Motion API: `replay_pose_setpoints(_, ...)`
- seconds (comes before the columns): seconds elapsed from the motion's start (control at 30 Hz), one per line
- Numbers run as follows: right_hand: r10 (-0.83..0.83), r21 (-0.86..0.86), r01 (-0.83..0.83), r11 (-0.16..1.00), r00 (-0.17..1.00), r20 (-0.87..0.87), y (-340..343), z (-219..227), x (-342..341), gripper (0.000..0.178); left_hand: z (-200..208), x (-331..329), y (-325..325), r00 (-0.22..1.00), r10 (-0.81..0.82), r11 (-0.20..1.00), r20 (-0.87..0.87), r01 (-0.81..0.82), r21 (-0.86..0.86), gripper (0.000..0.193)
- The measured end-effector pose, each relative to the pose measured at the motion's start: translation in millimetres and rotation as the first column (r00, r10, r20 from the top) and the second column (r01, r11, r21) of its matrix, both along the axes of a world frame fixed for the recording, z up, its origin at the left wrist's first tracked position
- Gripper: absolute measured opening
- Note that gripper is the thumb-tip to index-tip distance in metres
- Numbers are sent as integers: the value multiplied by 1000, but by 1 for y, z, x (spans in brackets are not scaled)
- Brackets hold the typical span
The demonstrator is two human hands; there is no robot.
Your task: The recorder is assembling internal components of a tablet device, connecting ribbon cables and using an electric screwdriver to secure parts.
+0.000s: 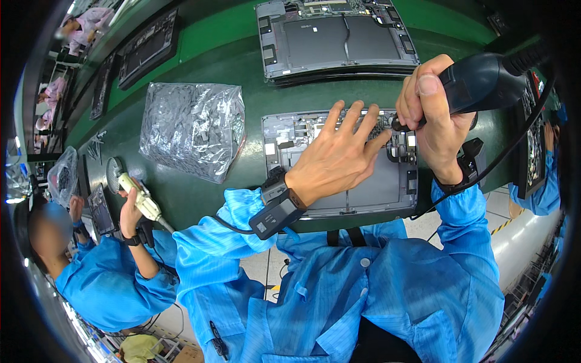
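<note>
My left hand (339,157) spreads open, gripping nothing, over the laptop (378,190); my right hand (437,118) clasps the driver (490,83). Cover's off; how much is fastened, I can't tell.

R hand (440,118) holds black elec. screwdriver (484,83) over open laptop chassis (384,184); L hand (333,158) is palm-down on it, w/ fingers spread. Plastic bag (192,130) lies at L, on green bench (252,130).

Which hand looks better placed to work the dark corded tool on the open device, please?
Probably the right hand: it grips the dark corded tool, whose tip points at the open device's upper right part. The left hand is spread over the device, gripping no tool.
</note>
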State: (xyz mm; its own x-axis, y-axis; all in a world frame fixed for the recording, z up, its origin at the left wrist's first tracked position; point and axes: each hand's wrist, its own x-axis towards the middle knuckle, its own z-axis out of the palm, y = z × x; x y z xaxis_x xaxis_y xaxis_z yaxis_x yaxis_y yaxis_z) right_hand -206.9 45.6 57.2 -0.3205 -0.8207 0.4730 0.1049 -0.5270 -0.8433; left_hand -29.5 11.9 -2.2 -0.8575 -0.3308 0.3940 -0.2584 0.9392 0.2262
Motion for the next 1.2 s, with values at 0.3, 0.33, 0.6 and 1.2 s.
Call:
replay_pose_setpoints(0.3, 0, 14, -1, 1000, 999, 38, 3, -1, -1, 13, -2, 0, 0, 1000, -1, 1000, -6, 1, 2, 53)
replay_pose_setpoints(0.33, -35, 43, 32, 999, 998, 62, 4, 0, -2, 13, -1, -2, 1, 1000, -8, 1000, -4, 8, 0, 53)
replay_pose_setpoints(0.6, -214, -183, 235, 955, 969, 124, 17, 29, -52, 23, 12, 2, -2, 998, -49, 998, 49, 47, 35, 53)
replay_pose_setpoints(1.2, -562, -121, 557, 821, 827, -5, 62, -26, -186, 25, 18, -8, -4, 993, -60, 997, 102, 55, 51, 57)
